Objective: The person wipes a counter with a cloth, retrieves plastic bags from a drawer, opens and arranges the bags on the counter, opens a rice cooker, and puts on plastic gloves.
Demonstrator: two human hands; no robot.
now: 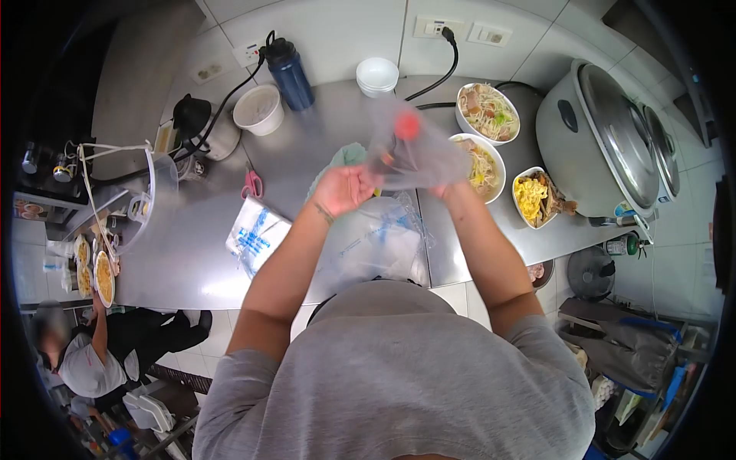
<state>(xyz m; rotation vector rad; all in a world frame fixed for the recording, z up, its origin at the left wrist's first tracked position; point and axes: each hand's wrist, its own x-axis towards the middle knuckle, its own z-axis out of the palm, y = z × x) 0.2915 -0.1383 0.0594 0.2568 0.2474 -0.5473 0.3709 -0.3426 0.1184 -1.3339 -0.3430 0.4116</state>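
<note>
A translucent plastic bag [418,157] is held up over the steel counter, blurred in places, with a round red patch showing on or through it. My left hand [345,188] has its fingers curled on the bag's left edge. At its lower right side, my right hand [447,190] grips it too, fingers mostly hidden behind the film. Beneath my hands lie a green crumpled bag [349,156] and a pile of clear plastic bags [376,244]. Right of the held bag stands a bowl of noodles [484,170], partly covered by it.
A second noodle bowl [488,113] and a container with egg [533,198] stand near a large grey cooker [598,138]. Left are pink scissors [252,184], a packet [257,234], a white tub [258,110] and a blue bottle [291,77]. Another person [88,368] is at lower left.
</note>
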